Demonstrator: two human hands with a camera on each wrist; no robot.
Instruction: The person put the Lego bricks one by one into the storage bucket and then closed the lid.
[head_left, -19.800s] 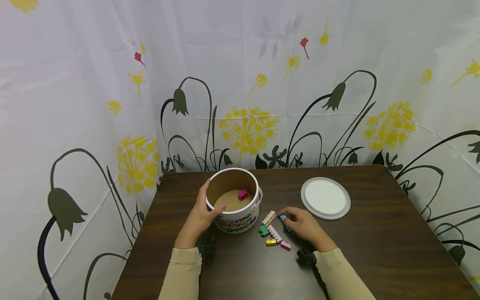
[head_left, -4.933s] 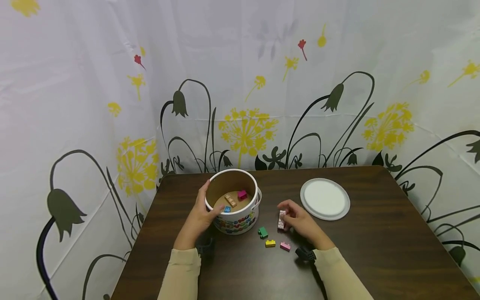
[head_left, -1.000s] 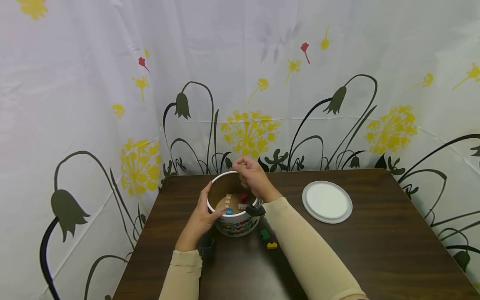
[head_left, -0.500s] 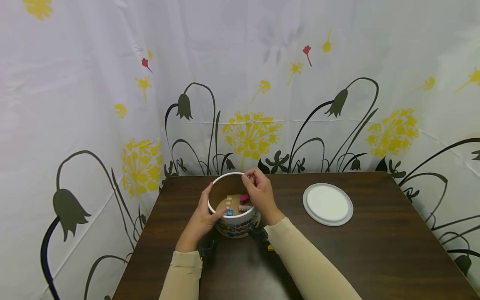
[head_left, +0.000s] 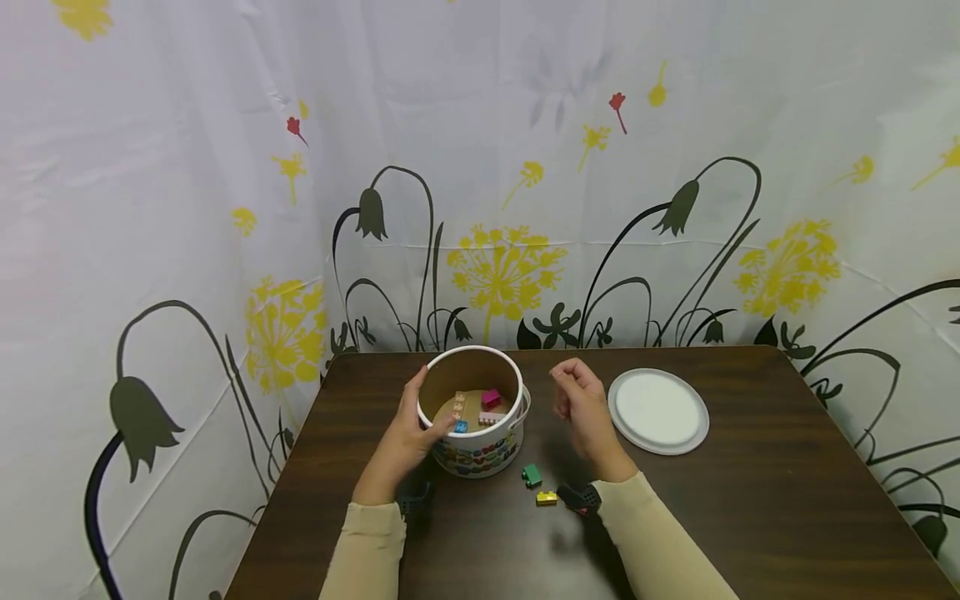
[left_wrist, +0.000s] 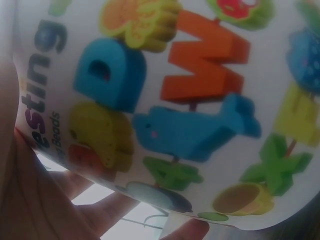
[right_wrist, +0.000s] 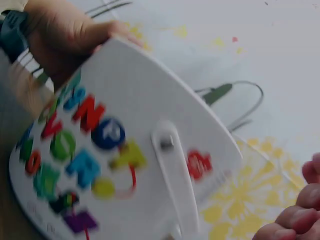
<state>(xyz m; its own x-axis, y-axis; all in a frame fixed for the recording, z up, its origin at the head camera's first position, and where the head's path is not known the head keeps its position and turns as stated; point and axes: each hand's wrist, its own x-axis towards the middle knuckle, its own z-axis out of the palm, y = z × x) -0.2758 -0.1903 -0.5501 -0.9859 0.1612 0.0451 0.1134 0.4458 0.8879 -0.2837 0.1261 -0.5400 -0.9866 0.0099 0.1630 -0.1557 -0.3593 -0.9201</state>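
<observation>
My left hand (head_left: 405, 437) grips the white bucket (head_left: 480, 457) at its left side, thumb over the rim and fingers outside. In the left wrist view, colourful letters and shapes cover the bucket wall (left_wrist: 200, 70). Inside lie a magenta brick (head_left: 491, 398), a long beige brick (head_left: 459, 402), a pale pink brick (head_left: 491, 418) and a blue brick (head_left: 461, 426). My right hand (head_left: 585, 412) hovers right of the bucket, fingers loosely curled, holding nothing visible. Below it on the table are a green brick (head_left: 532, 476) and a yellow brick (head_left: 547, 498).
A round white lid (head_left: 657, 412) lies on the dark wooden table (head_left: 780, 467), right of my right hand. The bucket's white handle (head_left: 525, 408) hangs at its right side. A small pinkish-red bit (head_left: 582, 511) shows under the right wrist camera. A flowered curtain (head_left: 480, 125) hangs behind the table.
Since the oldest frame, the blue, beige and pale pink bricks have gone from the table into the bucket. In the last second my right hand moved from over the bucket to its right.
</observation>
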